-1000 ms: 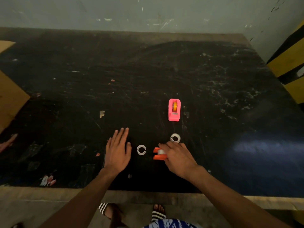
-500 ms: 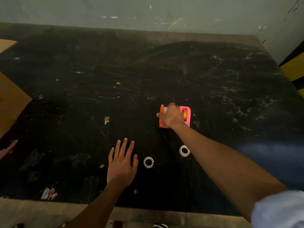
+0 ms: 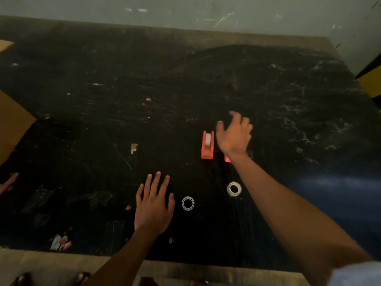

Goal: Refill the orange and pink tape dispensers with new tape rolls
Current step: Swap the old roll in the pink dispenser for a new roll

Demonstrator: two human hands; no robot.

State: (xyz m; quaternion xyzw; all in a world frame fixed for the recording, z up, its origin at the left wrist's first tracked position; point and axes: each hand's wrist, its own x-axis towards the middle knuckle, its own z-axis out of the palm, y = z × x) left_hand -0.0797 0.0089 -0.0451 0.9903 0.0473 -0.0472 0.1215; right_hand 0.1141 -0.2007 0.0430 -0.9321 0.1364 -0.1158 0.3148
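The orange tape dispenser (image 3: 207, 145) stands on the black table (image 3: 103, 100) with a pale tape roll inside it. Just to its right, my right hand (image 3: 234, 135) hovers with fingers spread and holds nothing. That hand and wrist hide most of the pink tape dispenser (image 3: 227, 158); only a pink corner shows below the wrist. My left hand (image 3: 153, 205) lies flat on the table, fingers apart, nearer the front edge. Two white empty tape cores lie near it: one (image 3: 188, 203) just right of my left hand, the other (image 3: 234, 188) beside my right forearm.
A brown cardboard sheet (image 3: 12, 124) overlaps the table's left side. Small paper scraps (image 3: 134, 148) and red-white litter (image 3: 60, 242) lie on the scratched surface. A grey wall runs along the back, and a yellow-black striped object (image 3: 371, 81) stands at the right.
My right hand carried the orange dispenser from near the front edge up beside the pink one, set it down and let go. It now hovers open over the pink dispenser. The left hand stayed flat.
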